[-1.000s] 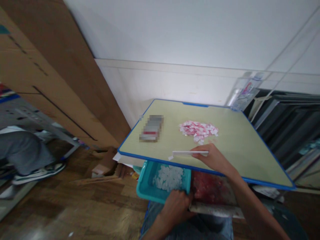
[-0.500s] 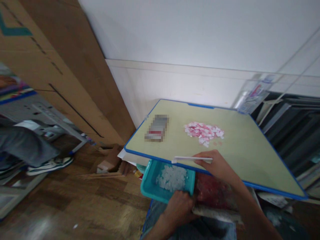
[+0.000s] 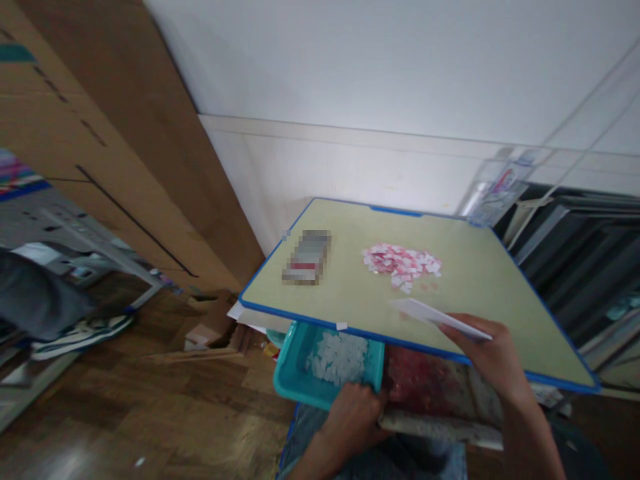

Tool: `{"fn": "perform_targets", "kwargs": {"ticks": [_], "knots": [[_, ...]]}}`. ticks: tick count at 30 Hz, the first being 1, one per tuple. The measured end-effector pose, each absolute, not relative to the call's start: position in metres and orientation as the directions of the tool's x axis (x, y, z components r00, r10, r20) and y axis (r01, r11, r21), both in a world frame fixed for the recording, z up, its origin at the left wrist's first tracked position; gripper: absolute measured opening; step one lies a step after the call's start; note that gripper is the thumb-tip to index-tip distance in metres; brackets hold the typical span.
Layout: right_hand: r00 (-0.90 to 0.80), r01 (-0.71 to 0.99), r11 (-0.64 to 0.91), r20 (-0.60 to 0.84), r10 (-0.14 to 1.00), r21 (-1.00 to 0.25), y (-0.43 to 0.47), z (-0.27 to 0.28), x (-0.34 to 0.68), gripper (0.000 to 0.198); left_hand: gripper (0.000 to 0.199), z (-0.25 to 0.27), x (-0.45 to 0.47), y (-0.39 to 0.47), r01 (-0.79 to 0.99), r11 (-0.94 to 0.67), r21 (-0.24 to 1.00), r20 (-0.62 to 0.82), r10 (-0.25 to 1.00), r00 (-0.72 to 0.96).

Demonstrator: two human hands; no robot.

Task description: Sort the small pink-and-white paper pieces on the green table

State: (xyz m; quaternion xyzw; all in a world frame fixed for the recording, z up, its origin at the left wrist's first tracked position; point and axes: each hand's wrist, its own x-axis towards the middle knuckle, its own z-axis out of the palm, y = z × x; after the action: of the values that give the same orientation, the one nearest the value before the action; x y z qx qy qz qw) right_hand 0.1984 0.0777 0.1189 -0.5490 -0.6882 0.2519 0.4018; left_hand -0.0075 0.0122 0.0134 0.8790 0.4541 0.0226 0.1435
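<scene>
My right hand (image 3: 487,343) is closed around one end of a flat white card-like strip (image 3: 433,315), held over the near part of the board, in front of a heap of small pink and white pieces (image 3: 400,261). My left hand (image 3: 356,410) is closed at the near right corner of a teal basin (image 3: 284,381), its fingers partly hidden. Inside the basin lie many small white pieces (image 3: 341,358). One white piece (image 3: 342,327) sits on the blue rim of the yellowish board (image 3: 345,293), above the basin.
A blurred-out rectangular item (image 3: 307,257) lies on the board's left. A reddish padded surface (image 3: 425,383) is below the board. A clear bottle (image 3: 505,187) stands by the wall, near dark panels (image 3: 565,247). Tall cardboard (image 3: 145,167) and another person's shoe (image 3: 83,337) are at left.
My right hand has moved right with the white strip, away from above the basin, and the strip's angle has turned. My left hand stays at the basin. The view shifts slightly.
</scene>
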Motion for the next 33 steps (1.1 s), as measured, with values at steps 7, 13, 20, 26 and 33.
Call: {"fn": "perform_targets", "kwargs": {"ticks": [7, 13, 20, 26, 33], "knots": [[-0.296, 0.500, 0.339, 0.211, 0.932, -0.797, 0.079, 0.113, 0.156, 0.020, 0.033, 0.016, -0.007, 0.013, 0.791, -0.538, 0.292, -0.136, 0.795, 0.591], [-0.405, 0.427, 0.361, 0.181, 0.896, -0.829, 0.078, 0.110, 0.137, 0.022, 0.036, 0.014, -0.007, 0.013, 0.796, -0.526, 0.300, -0.129, 0.805, 0.580], [-0.336, 0.448, 0.372, 0.233, 0.913, -0.813, 0.080, 0.116, 0.154, 0.021, 0.034, 0.016, -0.008, 0.014, 0.793, -0.536, 0.291, -0.153, 0.792, 0.592], [-0.126, 0.544, 0.372, 0.365, 0.922, -0.752, 0.095, 0.112, 0.195, 0.018, 0.037, 0.018, -0.008, 0.015, 0.797, -0.537, 0.276, -0.180, 0.786, 0.591], [0.015, 0.656, 0.270, 0.370, 0.929, -0.705, 0.105, 0.100, 0.228, 0.022, 0.037, 0.017, -0.007, 0.016, 0.810, -0.524, 0.261, -0.212, 0.788, 0.578]]}}
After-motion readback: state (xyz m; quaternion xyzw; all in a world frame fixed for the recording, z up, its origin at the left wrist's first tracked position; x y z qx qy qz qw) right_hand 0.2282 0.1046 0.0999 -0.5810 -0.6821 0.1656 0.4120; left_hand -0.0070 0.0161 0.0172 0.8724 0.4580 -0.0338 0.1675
